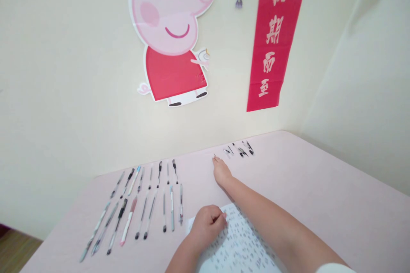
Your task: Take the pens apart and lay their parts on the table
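My left hand rests curled at the upper left part of a white sheet covered in small dark marks. Its fingers are closed, and whatever they may hold is hidden. My right hand stretches out near the table's back edge, fingertips pinched together; a tiny thing may be between them, too small to name. Just to its right lies a cluster of small black and clear pieces, possibly pen parts. To the left, pens lie side by side in a back row and a front row, several in each.
The pale pink table meets the wall along its back edge. On the wall are a cartoon pig cutout and a red banner with white characters. Wooden floor shows at the lower left.
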Demonstrator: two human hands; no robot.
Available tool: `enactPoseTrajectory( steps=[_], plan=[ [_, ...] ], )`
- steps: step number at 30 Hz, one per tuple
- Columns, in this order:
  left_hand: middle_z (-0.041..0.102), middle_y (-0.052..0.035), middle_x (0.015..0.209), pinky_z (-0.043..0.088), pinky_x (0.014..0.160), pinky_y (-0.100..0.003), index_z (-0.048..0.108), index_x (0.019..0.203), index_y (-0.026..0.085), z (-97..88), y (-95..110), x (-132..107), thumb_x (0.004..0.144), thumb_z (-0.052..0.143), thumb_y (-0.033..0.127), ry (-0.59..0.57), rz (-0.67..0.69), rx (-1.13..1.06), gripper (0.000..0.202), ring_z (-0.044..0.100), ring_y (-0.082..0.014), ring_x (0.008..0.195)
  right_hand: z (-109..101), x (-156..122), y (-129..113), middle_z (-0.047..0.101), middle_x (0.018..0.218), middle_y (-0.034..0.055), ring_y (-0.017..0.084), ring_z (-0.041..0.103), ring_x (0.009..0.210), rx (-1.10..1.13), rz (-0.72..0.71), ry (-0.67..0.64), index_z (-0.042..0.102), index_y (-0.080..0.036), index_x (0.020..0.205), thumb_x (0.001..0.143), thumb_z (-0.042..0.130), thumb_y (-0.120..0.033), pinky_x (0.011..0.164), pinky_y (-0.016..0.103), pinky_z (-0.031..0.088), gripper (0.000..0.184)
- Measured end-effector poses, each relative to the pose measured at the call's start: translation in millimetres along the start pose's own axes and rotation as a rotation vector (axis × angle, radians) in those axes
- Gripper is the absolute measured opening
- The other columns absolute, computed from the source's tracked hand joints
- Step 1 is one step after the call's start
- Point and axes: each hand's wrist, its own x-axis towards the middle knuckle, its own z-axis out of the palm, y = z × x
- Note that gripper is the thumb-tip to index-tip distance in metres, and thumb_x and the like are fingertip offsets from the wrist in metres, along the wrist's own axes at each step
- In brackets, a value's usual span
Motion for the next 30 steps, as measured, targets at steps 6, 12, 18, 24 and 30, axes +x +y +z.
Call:
enactPoseTrajectory(
  steps=[6,12,18,24,30],
  plan=[
    [0.056,-0.0011,0.056,0.034,0.058,-0.024,0.063,0.054,0.018,-0.1,1,1,0.082,0.041,0.029,-0.025,-0.015,0.01,0.037,0.053,-0.0134,0.057,0,28,11,0.033,0.142,0.0145,0.023,0.031,0.13,-0.034,0.087,0.069,0.043,-0.005,0.13,0.079,0.031,0.001,0.108,0.034,0.022,0.053],
    [0.056,-0.0002,0.057,0.035,0.06,-0.023,0.063,0.056,0.017,-0.2,3,2,0.082,0.04,0.029,-0.049,-0.046,0.047,0.037,0.052,-0.012,0.058,4,43,16,0.038,0.139,0.0163,0.023,0.036,0.128,-0.077,0.118,0.102,0.044,-0.004,0.129,0.079,0.03,0.001,0.107,0.034,0.023,0.053],
    [0.055,0.0006,0.058,0.036,0.062,-0.022,0.063,0.058,0.016,-3.4,6,1,0.083,0.039,0.028,-0.073,-0.071,0.06,0.037,0.052,-0.0107,0.06,8,49,17,0.04,0.137,0.0186,0.022,0.038,0.126,-0.141,0.142,0.114,0.046,-0.001,0.128,0.078,0.028,0.002,0.105,0.031,0.026,0.052],
    [0.054,0.0003,0.057,0.036,0.061,-0.023,0.062,0.056,0.016,-2.0,4,2,0.082,0.04,0.028,-0.056,-0.072,0.066,0.037,0.051,-0.011,0.059,4,45,15,0.04,0.137,0.0185,0.022,0.039,0.125,-0.18,0.13,0.12,0.046,-0.001,0.128,0.077,0.031,0.002,0.105,0.031,0.026,0.053],
    [0.053,0.0006,0.056,0.035,0.06,-0.023,0.062,0.056,0.016,-0.7,2,2,0.081,0.041,0.029,-0.056,-0.07,0.055,0.035,0.051,-0.0108,0.058,-12,29,1,0.042,0.135,0.021,0.024,0.038,0.125,-0.199,0.048,0.115,0.047,0.001,0.125,0.078,0.032,-0.001,0.107,0.036,0.021,0.049]
  ],
)
